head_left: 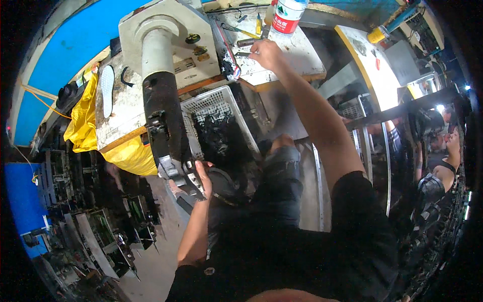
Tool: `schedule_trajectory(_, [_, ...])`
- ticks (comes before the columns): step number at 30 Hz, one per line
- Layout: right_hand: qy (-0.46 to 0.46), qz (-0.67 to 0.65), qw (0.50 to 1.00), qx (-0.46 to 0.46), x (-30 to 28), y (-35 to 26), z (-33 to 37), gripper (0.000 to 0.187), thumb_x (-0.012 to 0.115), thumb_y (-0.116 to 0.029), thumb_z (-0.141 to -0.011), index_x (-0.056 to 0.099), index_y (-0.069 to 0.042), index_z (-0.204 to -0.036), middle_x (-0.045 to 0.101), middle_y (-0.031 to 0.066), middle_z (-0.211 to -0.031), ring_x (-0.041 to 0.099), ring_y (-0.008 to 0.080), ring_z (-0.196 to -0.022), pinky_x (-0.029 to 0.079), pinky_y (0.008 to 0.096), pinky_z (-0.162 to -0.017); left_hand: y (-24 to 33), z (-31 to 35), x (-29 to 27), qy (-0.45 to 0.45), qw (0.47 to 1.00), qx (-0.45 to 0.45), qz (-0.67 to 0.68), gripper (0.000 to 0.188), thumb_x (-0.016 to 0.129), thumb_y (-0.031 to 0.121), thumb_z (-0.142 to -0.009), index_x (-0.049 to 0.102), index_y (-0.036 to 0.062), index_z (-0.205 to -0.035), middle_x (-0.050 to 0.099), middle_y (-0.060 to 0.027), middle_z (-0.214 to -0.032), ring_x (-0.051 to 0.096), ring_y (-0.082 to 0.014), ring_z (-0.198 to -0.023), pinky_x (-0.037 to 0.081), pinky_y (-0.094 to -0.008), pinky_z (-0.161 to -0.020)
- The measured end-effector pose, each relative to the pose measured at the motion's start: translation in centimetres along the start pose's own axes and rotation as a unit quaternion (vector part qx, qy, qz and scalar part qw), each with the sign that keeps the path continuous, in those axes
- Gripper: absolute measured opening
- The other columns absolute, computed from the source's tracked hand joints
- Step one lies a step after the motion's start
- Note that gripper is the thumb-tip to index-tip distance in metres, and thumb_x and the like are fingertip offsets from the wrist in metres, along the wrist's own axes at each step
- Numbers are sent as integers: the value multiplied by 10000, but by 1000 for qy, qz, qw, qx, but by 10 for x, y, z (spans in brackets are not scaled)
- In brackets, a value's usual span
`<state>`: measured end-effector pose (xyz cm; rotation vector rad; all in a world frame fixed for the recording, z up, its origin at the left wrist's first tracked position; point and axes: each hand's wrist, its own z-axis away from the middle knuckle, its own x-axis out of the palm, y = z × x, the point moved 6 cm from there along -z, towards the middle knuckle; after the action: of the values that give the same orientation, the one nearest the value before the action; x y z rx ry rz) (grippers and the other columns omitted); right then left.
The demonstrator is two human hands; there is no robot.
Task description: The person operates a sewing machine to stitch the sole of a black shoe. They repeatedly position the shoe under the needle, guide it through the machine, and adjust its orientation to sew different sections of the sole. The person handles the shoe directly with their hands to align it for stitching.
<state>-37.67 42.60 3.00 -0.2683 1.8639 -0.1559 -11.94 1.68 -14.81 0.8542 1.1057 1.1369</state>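
Note:
My right hand [267,54] reaches over the white worktop [302,63], fingers closed on a small dark metal tool [243,54]. Just beyond it lies another tool with a dark handle [246,43]. My left hand [203,182] is at the near end of a sewing machine's long arm [163,108], grey at the far part and black nearer me. Its fingers curl around the metal head [173,168]; what they grip is partly hidden. A dark curved piece [221,177] shows beside that hand, above my lap.
A white plastic basket [241,113] with black scraps stands below the machine arm. Yellow sheeting [83,118] hangs off the left table, where a pale insole [107,90] lies. A large bottle [288,20] and a small yellow bottle [258,23] stand beyond my right hand. Other people are at right.

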Motion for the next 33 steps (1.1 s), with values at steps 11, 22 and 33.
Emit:
schedule_trajectory(11, [43, -402, 913, 50, -36, -30, 94, 294, 805, -260, -849, 749, -14, -1000, 748, 100, -934, 703, 218, -902, 534, 358, -859, 73, 45, 6, -64, 990, 118, 31, 273, 531, 264, -1084, 646, 19, -1049, 601, -26, -839, 543, -112, -744, 447, -292, -691])
schedule_trajectory(22, [-211, -529, 801, 184, -70, -201, 299, 191, 799, -105, -867, 737, -21, -1028, 759, 75, -973, 711, 156, -952, 540, 301, -895, 161, 75, 36, -219, 960, 175, 11, 199, 596, 197, -1042, 650, 27, -954, 636, -12, -714, 554, -68, -657, 448, -270, -615])
schedule_trajectory(33, [-189, -488, 829, 197, -64, -226, 321, 168, 746, -121, -900, 712, 6, -1005, 742, 81, -922, 693, 135, -823, 539, 290, -741, 138, 107, -11, -63, 981, 176, 55, 222, 587, 137, -1032, 657, -14, -885, 633, -41, -726, 559, -94, -646, 448, -279, -586])
